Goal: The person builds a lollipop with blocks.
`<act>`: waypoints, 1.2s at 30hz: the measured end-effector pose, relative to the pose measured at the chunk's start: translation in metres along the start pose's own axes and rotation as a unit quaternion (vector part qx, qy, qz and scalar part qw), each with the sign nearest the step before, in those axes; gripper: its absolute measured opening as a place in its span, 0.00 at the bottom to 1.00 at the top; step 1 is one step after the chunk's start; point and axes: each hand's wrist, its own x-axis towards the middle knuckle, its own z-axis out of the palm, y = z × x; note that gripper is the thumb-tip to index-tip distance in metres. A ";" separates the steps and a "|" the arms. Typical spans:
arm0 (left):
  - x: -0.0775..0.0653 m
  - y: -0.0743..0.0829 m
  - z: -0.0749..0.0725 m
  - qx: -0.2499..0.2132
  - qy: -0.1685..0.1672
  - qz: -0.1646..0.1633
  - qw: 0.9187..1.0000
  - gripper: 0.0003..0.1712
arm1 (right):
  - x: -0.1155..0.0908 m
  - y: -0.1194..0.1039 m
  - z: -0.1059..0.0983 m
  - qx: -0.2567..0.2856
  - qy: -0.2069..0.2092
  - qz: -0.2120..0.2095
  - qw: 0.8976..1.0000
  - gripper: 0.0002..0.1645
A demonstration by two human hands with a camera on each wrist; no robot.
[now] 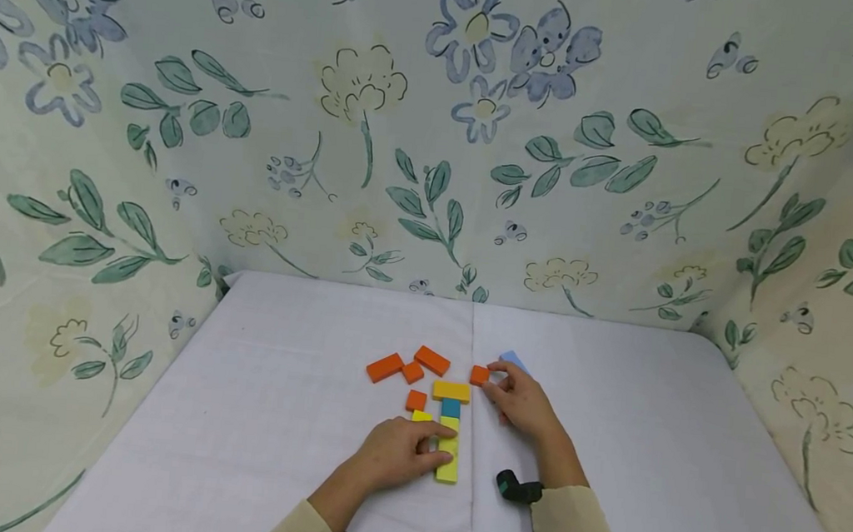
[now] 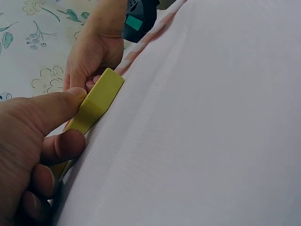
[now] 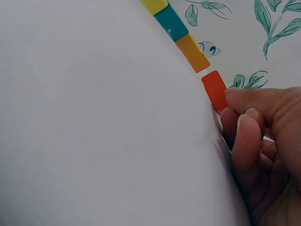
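My left hand has its thumb and fingers on a long yellow block that lies lengthwise on the table. In the left wrist view, the thumb and curled index finger hold that block's sides. A teal block sits at its far end, and an amber block lies crosswise beyond the teal one. My right hand pinches a small orange block between thumb and fingers, just right of the amber block. In the right wrist view, a narrow gap shows between the orange block and the amber block.
Left of the row lie a small orange block and a yellow block partly hidden by my left hand. Farther back are orange blocks. A light blue block lies behind my right hand. White cloth covers the table; floral fabric surrounds it.
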 end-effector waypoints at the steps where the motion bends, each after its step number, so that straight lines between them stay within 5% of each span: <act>1: 0.000 0.000 0.000 0.001 0.001 0.001 1.000 0.20 | 0.000 0.000 0.000 0.000 0.001 0.000 1.000 0.23; 11: 0.000 0.000 0.000 0.005 0.009 0.005 1.000 0.20 | 0.001 -0.006 0.003 -0.008 0.005 0.014 1.000 0.20; 23: 0.000 0.001 0.000 0.001 0.007 0.003 1.000 0.20 | 0.010 -0.024 0.005 -0.056 -0.012 -0.024 0.998 0.20; 36: 0.000 0.001 -0.001 -0.001 0.002 0.000 1.000 0.20 | 0.022 -0.038 0.012 -0.076 -0.054 0.001 0.996 0.17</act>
